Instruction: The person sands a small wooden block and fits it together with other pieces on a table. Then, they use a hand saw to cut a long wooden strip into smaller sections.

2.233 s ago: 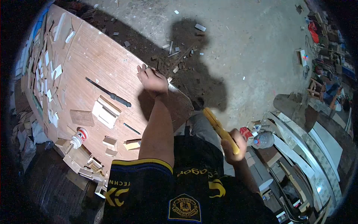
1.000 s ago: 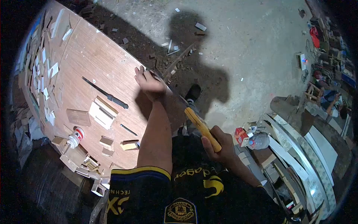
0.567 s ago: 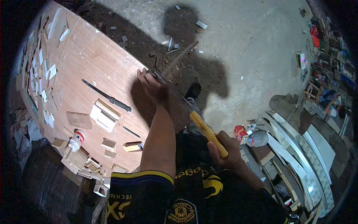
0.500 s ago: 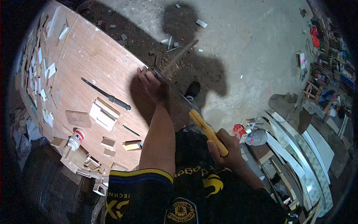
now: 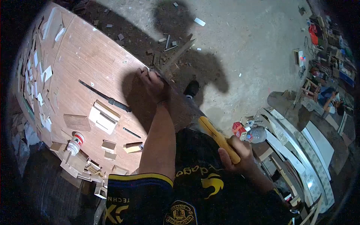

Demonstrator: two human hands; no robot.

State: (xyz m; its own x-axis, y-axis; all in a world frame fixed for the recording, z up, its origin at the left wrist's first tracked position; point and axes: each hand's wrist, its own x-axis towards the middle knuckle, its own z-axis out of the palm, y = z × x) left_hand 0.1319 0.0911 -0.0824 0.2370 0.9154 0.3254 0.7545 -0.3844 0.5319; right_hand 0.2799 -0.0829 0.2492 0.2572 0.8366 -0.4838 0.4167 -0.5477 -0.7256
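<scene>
My right hand is closed around the yellow handle of a handsaw. Its blade runs up and left along the worktable's edge, close to the fingers of my left hand. Those fingers are curled at the edge and press on a thin wooden strip, whose free end juts out over the floor. Where blade and strip meet is blurred and partly hidden by my left hand. On the worktable, left of my forearm, lies a long dark slim tool.
Beside the tool are small wooden box-like pieces, a pencil-like stick and a white-and-red container. Offcuts cover the table's far left. A plastic bottle and long panels are on my right. Another person sits at far right.
My right hand has drawn the handsaw back, down and to the right. My left hand stays at the table edge with the strip; the whole view has shifted slightly.
</scene>
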